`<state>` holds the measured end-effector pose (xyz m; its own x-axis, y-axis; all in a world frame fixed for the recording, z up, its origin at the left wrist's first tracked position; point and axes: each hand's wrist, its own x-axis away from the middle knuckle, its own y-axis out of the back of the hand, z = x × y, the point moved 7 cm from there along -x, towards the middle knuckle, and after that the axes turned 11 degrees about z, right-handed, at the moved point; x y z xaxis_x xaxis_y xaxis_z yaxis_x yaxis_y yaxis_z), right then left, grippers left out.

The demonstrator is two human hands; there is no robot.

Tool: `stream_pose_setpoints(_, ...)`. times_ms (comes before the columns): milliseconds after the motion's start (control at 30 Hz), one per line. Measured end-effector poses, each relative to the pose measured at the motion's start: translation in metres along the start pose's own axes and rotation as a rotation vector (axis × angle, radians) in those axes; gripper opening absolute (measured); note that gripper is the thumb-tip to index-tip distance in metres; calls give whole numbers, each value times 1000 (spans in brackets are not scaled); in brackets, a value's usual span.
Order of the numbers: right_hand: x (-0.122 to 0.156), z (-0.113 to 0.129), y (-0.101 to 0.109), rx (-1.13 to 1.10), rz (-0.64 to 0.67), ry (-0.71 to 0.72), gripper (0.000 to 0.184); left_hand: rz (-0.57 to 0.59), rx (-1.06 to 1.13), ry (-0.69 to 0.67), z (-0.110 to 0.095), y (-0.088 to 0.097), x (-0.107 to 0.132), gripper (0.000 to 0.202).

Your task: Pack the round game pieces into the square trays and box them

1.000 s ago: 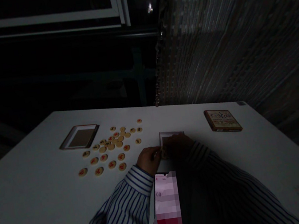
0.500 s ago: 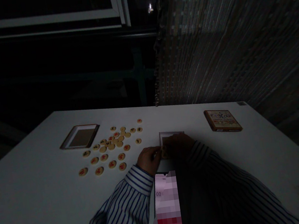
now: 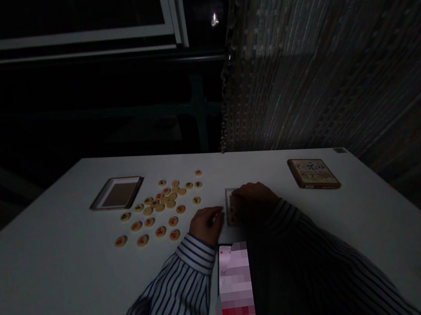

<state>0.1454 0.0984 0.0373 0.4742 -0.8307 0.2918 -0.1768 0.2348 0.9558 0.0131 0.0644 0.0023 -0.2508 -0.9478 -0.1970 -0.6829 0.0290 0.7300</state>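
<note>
Several round tan game discs (image 3: pixel 159 208) with red or black marks lie scattered on the white table (image 3: pixel 56 281). A small open box tray (image 3: pixel 229 196) sits just right of them, with a few discs stacked at its left side. My left hand (image 3: pixel 204 224) rests curled beside the tray's left edge; whether it holds a disc is unclear in the dark. My right hand (image 3: pixel 256 197) lies over the tray with fingers bent down into it, covering most of it. Both arms wear striped sleeves.
An open empty box half (image 3: pixel 117 193) lies at the far left of the discs. A closed printed box (image 3: pixel 313 172) sits at the far right. A lit phone (image 3: pixel 234 291) lies at the near edge between my arms. A beaded curtain hangs behind.
My right hand has shifted forward over the tray and covers more of it. The left hand has eased slightly back from the tray edge. The view tilted down a little.
</note>
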Motion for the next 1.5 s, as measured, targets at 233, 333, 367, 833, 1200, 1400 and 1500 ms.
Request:
stream_pose_setpoints(233, -2, 7, 5, -27, -39, 6, 33, -48, -79, -17, 5, 24, 4, 22)
stream_pose_setpoints(333, -4, 14, 12, -22, -64, 32, 33, -37, -162, -24, 10, 39, 2, 27)
stream_pose_setpoints(367, -5, 17, 14, -21, -64, 47, 33, -34, -186, -8, 15, 43, 1, 28)
stream_pose_setpoints(833, -47, 55, 23, 48, -31, 132, 31, 131, -480, 158, 44, 50, -31, 40)
stream_pose_setpoints(1200, -59, 56, 16, 64, -38, 154, 31, 183, -459, 200, 49, 44, -35, 36)
stream_pose_setpoints(1400, -58, 54, 16, 65, -66, 159, 33, 164, -470, 186, 49, 44, -36, 33)
stream_pose_setpoints(1500, -57, 53, 18, 54, -83, 161, 32, 164, -481, 169, 46, 45, -37, 32)
